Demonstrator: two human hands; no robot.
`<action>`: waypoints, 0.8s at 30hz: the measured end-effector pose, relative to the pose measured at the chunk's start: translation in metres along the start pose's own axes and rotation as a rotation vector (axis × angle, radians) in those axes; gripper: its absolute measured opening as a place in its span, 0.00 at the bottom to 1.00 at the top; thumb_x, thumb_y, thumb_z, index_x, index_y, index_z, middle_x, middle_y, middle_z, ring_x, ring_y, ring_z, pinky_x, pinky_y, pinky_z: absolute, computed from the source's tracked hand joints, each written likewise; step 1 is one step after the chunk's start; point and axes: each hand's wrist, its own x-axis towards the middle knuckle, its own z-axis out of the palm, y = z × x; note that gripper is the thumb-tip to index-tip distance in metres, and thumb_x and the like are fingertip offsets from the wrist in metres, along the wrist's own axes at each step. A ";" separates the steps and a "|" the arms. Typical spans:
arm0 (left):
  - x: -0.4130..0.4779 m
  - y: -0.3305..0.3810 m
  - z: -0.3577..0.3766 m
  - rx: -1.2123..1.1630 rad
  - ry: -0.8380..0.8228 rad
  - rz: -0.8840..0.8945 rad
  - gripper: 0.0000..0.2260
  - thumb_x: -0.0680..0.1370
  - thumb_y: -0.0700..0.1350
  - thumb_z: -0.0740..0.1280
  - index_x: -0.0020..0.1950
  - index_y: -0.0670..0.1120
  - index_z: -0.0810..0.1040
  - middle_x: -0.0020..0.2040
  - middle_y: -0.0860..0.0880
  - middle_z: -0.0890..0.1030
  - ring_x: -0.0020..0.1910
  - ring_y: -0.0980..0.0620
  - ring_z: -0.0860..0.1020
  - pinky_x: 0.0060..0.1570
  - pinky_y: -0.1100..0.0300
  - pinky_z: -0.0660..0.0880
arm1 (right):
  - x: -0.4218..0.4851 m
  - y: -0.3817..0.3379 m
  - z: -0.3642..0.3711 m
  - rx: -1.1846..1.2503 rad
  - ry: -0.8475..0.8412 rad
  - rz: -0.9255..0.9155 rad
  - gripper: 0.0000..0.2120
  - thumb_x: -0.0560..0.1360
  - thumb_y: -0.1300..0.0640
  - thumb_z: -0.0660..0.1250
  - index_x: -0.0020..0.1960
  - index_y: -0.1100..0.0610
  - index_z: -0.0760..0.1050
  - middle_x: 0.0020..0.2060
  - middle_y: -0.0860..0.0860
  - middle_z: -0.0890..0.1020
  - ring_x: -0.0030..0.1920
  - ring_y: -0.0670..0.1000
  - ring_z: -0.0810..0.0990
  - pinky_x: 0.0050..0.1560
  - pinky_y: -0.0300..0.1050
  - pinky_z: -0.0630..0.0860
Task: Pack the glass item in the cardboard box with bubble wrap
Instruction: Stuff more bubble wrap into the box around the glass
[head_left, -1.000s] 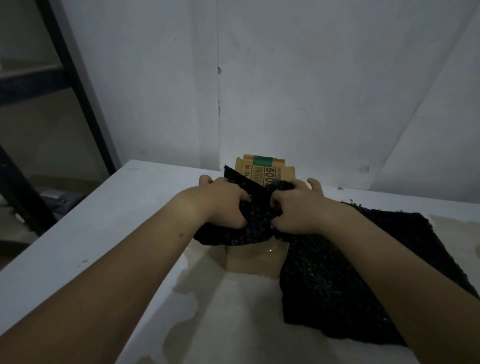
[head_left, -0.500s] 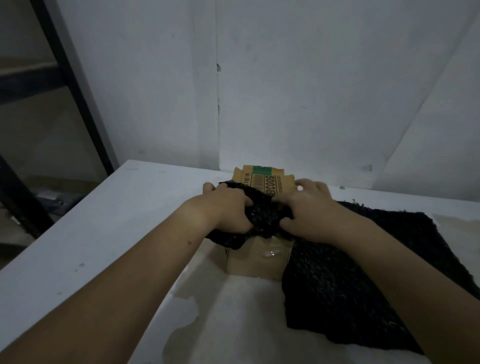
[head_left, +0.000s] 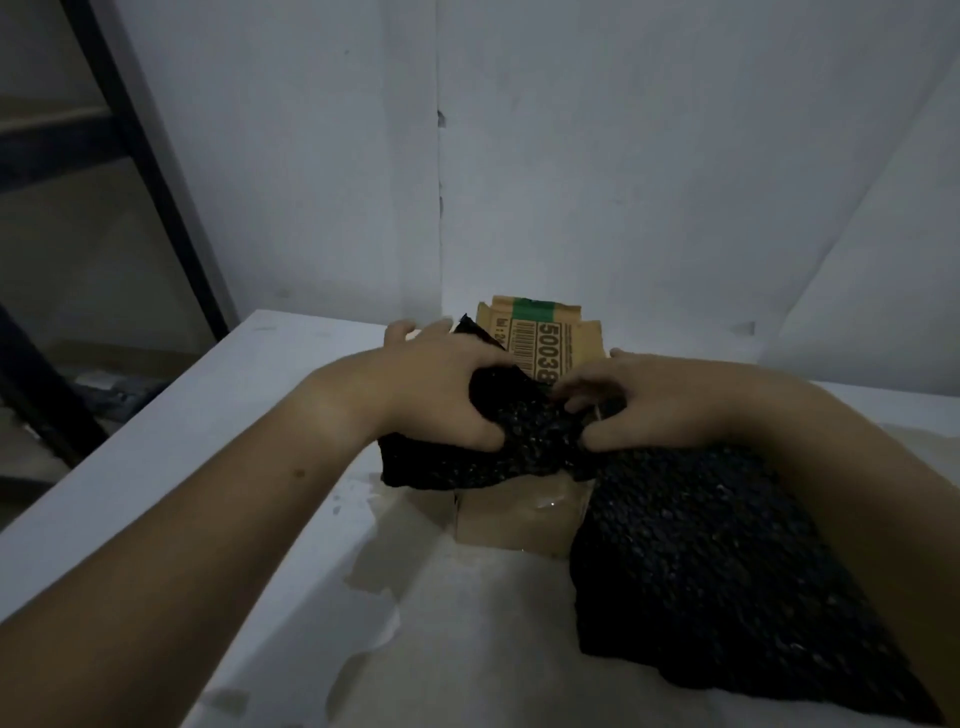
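A small brown cardboard box stands on the white table, its back flap up, printed with a barcode and a green stripe. Black bubble wrap drapes over the box's top and spreads across the table to the right. My left hand grips a bunched part of the wrap over the box's left side. My right hand pinches the wrap over the box's right side. The glass item is hidden; I cannot see it under the wrap.
A white wall rises right behind the box. The table's left edge drops off toward a dark metal frame and a dim floor. Pale stains mark the tabletop in front of the box.
Both hands have shifted on the bunched wrap over the box. The wrap's upper left corner now sticks up beside the flap again, and more of the flap's print shows.
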 end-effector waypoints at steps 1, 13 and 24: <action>-0.002 -0.003 0.001 0.008 -0.093 -0.050 0.41 0.56 0.68 0.64 0.70 0.70 0.63 0.66 0.54 0.72 0.72 0.47 0.62 0.71 0.48 0.53 | 0.000 0.000 0.001 0.000 -0.023 -0.003 0.32 0.70 0.46 0.71 0.72 0.46 0.67 0.62 0.41 0.77 0.63 0.43 0.75 0.67 0.42 0.70; 0.006 0.003 -0.006 0.051 -0.158 0.016 0.39 0.57 0.65 0.66 0.70 0.62 0.71 0.65 0.57 0.71 0.64 0.49 0.70 0.66 0.50 0.60 | 0.038 -0.017 0.051 -0.699 0.238 0.104 0.24 0.70 0.53 0.69 0.64 0.54 0.69 0.59 0.57 0.76 0.62 0.60 0.69 0.68 0.56 0.59; 0.007 -0.004 0.007 0.015 -0.099 -0.002 0.43 0.56 0.66 0.65 0.72 0.64 0.67 0.66 0.58 0.68 0.63 0.43 0.68 0.67 0.49 0.63 | -0.030 -0.014 0.019 -0.213 0.244 -0.134 0.16 0.66 0.38 0.65 0.52 0.38 0.77 0.46 0.35 0.78 0.54 0.41 0.73 0.59 0.39 0.68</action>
